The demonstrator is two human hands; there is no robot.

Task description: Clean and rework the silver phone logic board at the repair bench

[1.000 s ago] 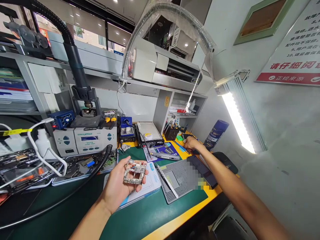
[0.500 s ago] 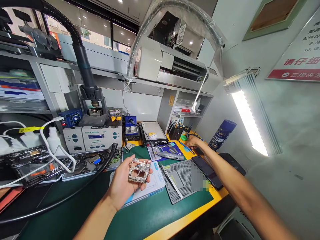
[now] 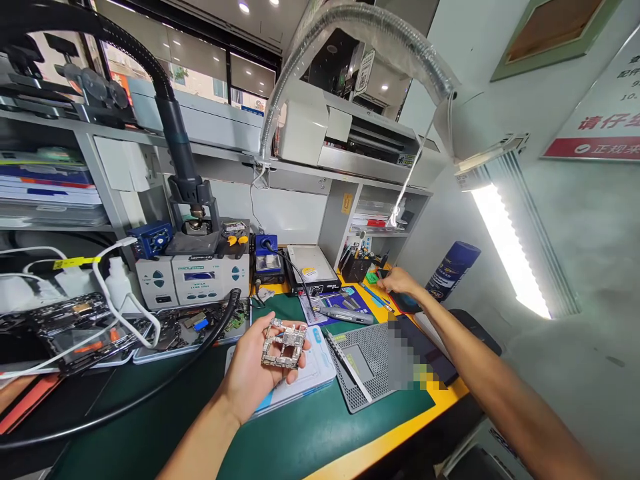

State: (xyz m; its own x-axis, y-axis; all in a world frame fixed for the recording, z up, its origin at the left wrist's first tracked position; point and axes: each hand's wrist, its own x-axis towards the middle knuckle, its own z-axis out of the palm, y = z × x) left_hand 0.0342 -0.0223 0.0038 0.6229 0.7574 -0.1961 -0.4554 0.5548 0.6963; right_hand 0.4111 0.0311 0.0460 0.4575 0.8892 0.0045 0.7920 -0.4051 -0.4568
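The fingertips of the right hand [image 3: 401,281] are too small to be made out, so whether anything is gripped there cannot be told; a dark flat thing [image 3: 407,305] by its wrist is partly covered. Much of the palm of the left hand [image 3: 253,363] is hidden behind the metal part [image 3: 291,339], whose finest details are lost. The white box [image 3: 321,363] is partly covered by that hand. The 2 arms [image 3: 203,437] are cut off by the bottom edge. The phone [image 3: 427,340] and grey mat [image 3: 357,403] are partly masked by blurred squares. The wall sign [image 3: 600,127] is cut off at the right.
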